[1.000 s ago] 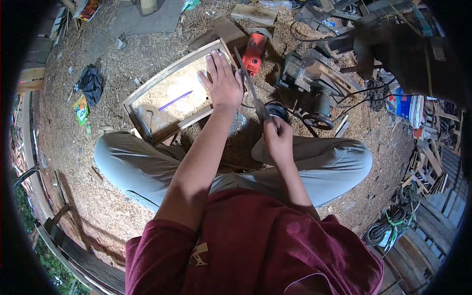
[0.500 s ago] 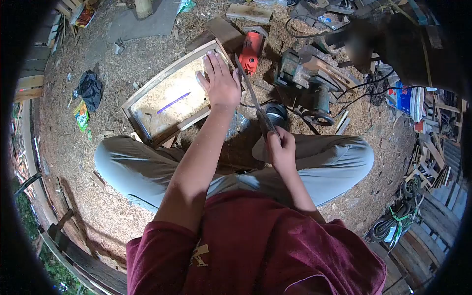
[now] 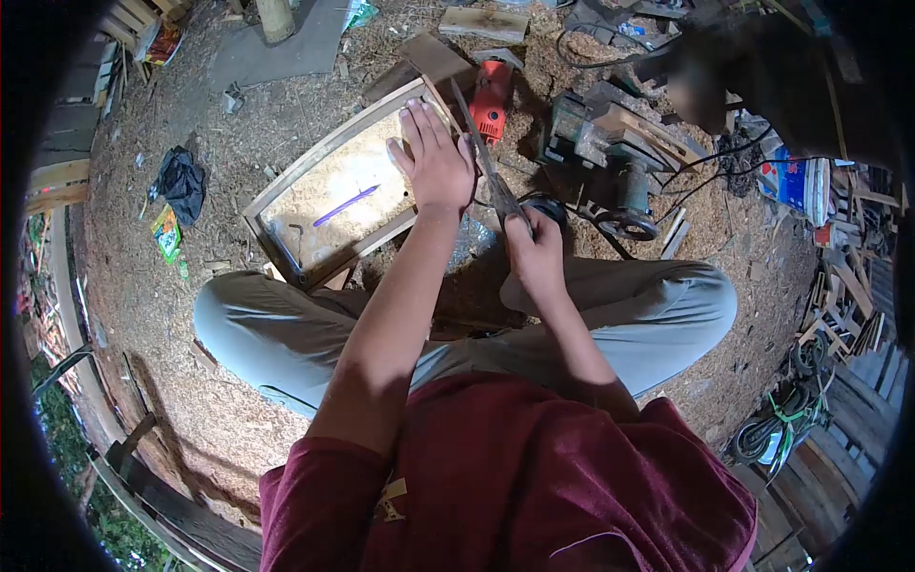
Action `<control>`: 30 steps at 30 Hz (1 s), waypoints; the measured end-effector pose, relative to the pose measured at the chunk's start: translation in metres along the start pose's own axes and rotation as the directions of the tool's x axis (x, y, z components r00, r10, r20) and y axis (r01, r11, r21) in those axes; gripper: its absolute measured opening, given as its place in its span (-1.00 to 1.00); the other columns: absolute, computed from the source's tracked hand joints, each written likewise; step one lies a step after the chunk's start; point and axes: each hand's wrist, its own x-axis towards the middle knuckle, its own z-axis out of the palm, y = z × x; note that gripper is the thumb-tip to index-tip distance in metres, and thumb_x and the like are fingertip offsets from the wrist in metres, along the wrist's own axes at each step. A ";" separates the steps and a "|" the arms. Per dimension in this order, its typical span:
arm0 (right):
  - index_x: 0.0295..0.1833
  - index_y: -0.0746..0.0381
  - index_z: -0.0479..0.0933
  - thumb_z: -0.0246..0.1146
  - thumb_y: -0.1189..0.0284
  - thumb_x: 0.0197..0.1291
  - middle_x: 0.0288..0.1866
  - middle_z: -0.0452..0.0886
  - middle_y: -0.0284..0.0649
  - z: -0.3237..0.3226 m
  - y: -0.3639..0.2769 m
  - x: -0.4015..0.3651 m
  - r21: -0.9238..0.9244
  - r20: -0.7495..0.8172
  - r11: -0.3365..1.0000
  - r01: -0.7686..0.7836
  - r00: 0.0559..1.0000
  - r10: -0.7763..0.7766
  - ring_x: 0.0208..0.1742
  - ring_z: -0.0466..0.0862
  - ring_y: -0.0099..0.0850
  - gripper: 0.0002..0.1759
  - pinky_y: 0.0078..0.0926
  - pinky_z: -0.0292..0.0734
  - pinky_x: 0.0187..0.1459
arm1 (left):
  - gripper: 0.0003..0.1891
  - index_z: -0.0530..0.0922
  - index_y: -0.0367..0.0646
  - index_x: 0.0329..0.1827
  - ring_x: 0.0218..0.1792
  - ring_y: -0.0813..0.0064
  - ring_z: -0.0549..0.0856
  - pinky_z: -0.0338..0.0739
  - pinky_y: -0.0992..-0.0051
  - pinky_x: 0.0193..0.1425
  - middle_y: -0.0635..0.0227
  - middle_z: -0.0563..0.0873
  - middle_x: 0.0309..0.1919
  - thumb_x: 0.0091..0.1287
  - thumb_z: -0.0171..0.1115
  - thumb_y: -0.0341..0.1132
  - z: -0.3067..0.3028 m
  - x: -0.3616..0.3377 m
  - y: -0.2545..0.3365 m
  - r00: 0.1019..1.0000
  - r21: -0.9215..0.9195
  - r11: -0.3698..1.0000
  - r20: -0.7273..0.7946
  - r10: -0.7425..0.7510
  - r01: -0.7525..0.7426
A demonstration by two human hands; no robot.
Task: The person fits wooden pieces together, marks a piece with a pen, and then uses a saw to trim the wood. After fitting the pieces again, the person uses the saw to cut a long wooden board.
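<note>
A shallow wooden tray-like frame (image 3: 270, 207) with a pale panel lies tilted across the ground before my crossed legs. My left hand (image 3: 436, 164) rests flat on its right end, fingers stretched out. In my right hand (image 3: 536, 250) is the dark handle of what looks like a handsaw (image 3: 484, 157), its narrow blade running away from me along the frame's right end. Whether the blade touches the wood is hard to tell. On the panel lie a purple pen (image 3: 346, 205) and a small bent hex key (image 3: 298, 236).
Beyond the blade sits a red power tool (image 3: 490, 103). To the right stands a greenish machine with a handwheel (image 3: 624, 224) and black cables. A black plastic bag (image 3: 179, 183) lies at left. Wood offcuts (image 3: 848, 296) pile up far right, and sawdust covers the ground.
My right hand has pushed the handsaw forward, away from my body, along the frame's end. The left hand stays flat on the panel. The whole view has shifted slightly.
</note>
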 end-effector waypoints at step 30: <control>-0.44 0.33 0.47 0.21 0.36 0.37 -0.60 0.43 -0.41 -0.019 0.022 -0.034 -0.093 -0.035 0.993 0.069 0.997 -0.072 -0.52 0.39 -0.65 -0.66 -0.48 0.29 -0.47 | -0.24 -0.07 -0.39 0.70 0.74 0.04 -0.16 -0.29 -0.03 0.75 -0.06 -0.10 0.73 0.64 -0.16 -0.04 0.008 -0.001 -0.004 0.994 0.022 0.998 -0.089 0.062 -0.060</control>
